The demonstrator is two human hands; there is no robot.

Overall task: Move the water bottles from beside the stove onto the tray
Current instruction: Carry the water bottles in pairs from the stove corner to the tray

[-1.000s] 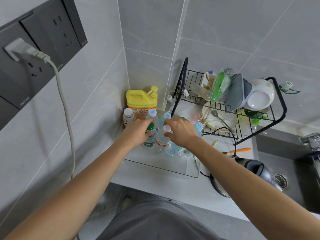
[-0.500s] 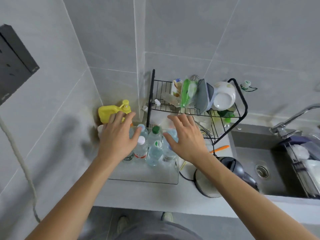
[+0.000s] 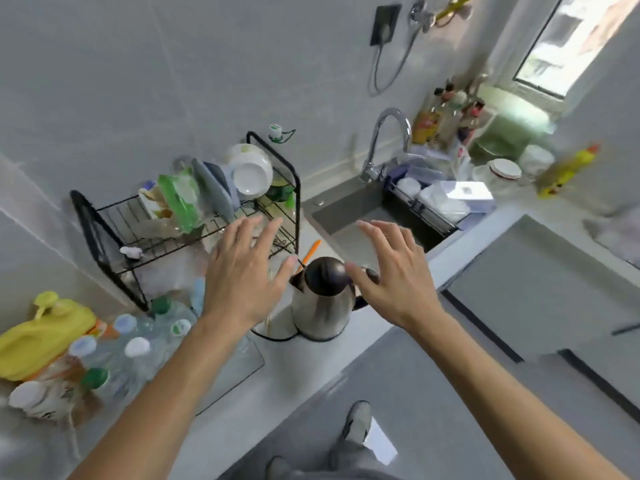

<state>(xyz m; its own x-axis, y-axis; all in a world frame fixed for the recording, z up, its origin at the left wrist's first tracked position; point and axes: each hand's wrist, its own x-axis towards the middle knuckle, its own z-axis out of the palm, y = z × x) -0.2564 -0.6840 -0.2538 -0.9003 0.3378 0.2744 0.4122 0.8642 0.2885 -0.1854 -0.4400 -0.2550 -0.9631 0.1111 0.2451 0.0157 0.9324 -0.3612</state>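
Countertop [image 3: 304, 362]: kettle [image 3: 320, 306] between empty hands, dish rack [image 3: 194, 220] behind.

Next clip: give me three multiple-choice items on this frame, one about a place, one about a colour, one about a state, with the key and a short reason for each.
1. Where is the kettle?
A. in the sink
B. on the counter between the hands
C. on the rack

2. What colour is the jug left of the bottles?
A. yellow
B. blue
C. red

3. How are the hands?
A. both grip bottles
B. one holds the kettle
C. both open, holding nothing

Key: B, the kettle stands on the counter; A, its body is yellow; C, left hand and right hand show spread fingers.
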